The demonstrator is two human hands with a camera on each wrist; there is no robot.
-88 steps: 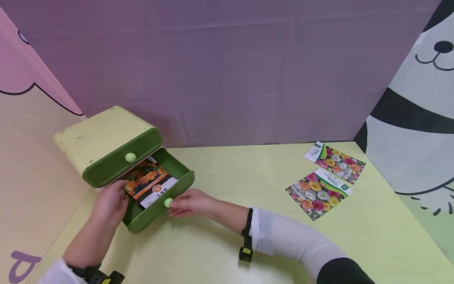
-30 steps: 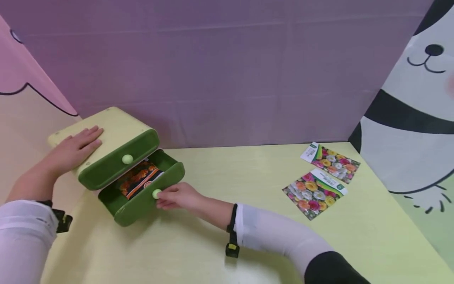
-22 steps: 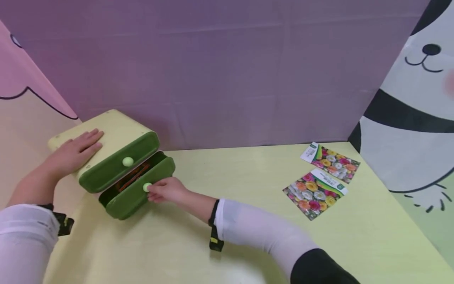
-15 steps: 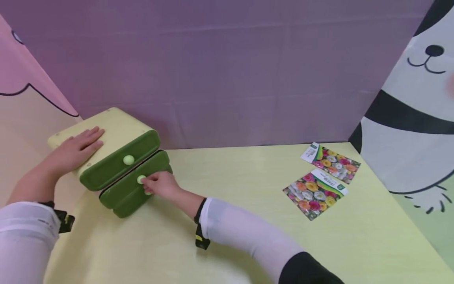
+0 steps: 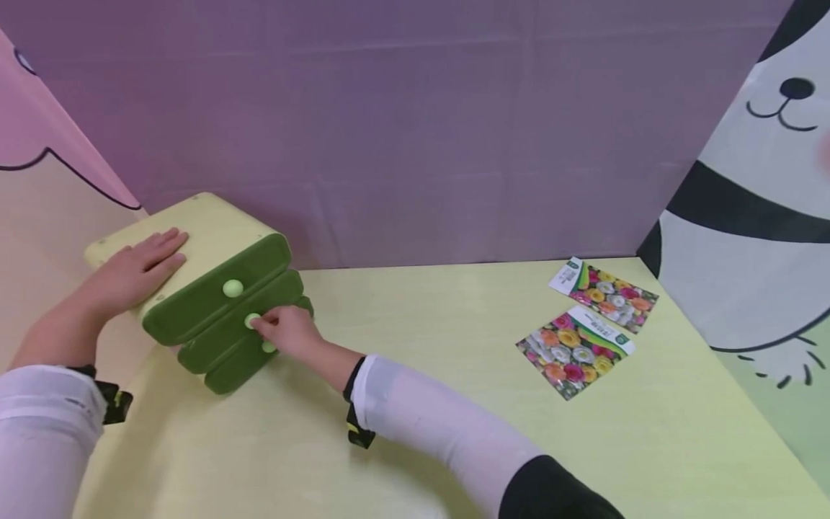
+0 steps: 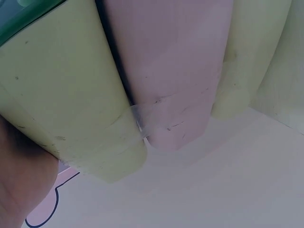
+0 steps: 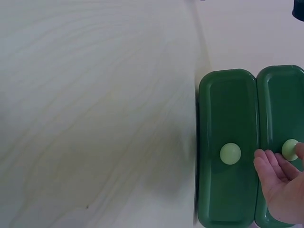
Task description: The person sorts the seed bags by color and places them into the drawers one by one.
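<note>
Right wrist view: the right hand [image 7: 280, 187] is cut off by the right and bottom edges, and the second drawer [image 7: 281, 142] by the right edge. Left wrist view: the left hand [image 6: 21, 183] shows only as a dark blur at the lower left corner. Head view: print on the two seed packets [image 5: 586, 324] is too small to read, and the right hand [image 5: 285, 333] covers part of the lower drawer fronts.

Bright even light, soft shadows — slight blur
</note>
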